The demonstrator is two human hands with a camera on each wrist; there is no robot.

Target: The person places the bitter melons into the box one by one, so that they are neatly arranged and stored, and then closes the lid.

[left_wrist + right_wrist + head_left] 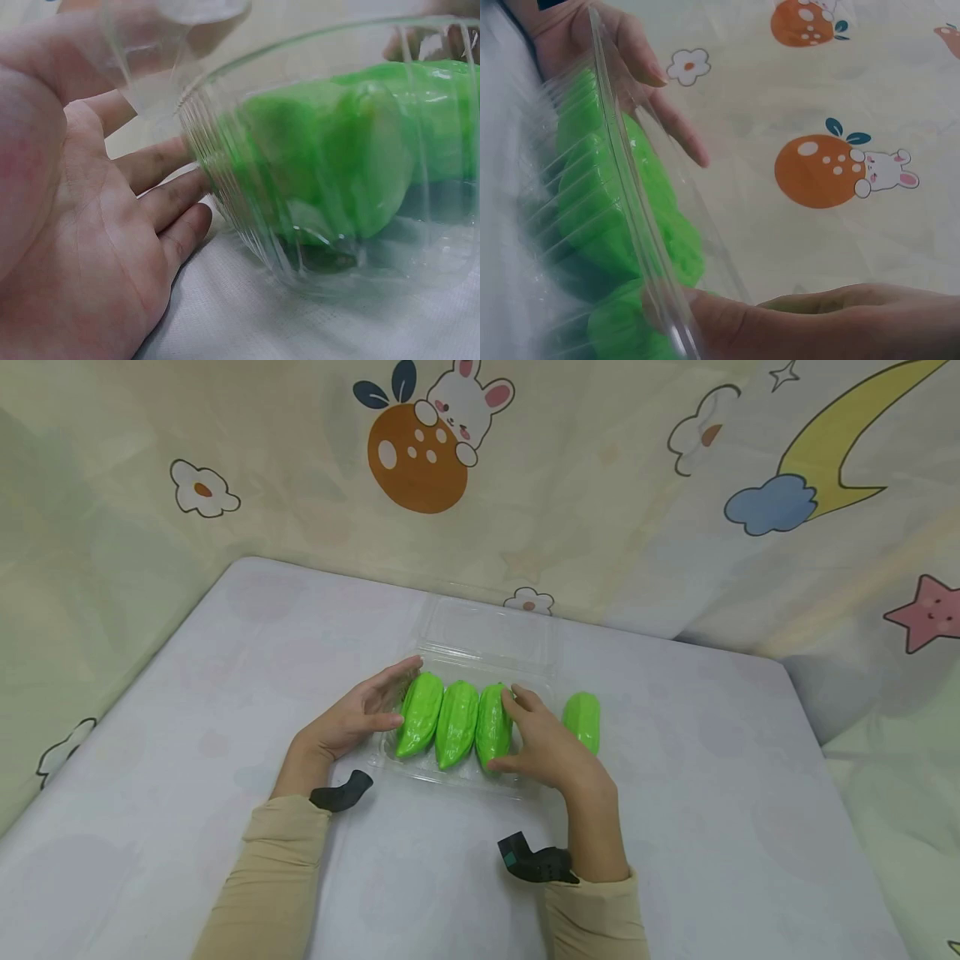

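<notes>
likely packing: right hand (558, 747) pinches a gourd (492, 727) inside the clear box (465, 779); left hand (352, 714), fingers extended, beside the box; next probably: release, fetch spare gourd (582, 718) right of the box.

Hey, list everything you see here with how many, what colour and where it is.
green pieces in container: 3, bright green, side by side in the clear container
lone green piece: 1, bright green, on the table right of the container
container: 1, clear, on the table
lid: 1, clear, open, at the container's far side
table: 1, white, under everything
printed fabric: at least 1, pale with coloured motifs, behind the table
wrist devices: 2, black, one per wrist
sleeves: 2, beige, on both forearms
left hand: 1, bare, at the container's left side
right hand: 1, bare, at the rightmost piece inside
</notes>
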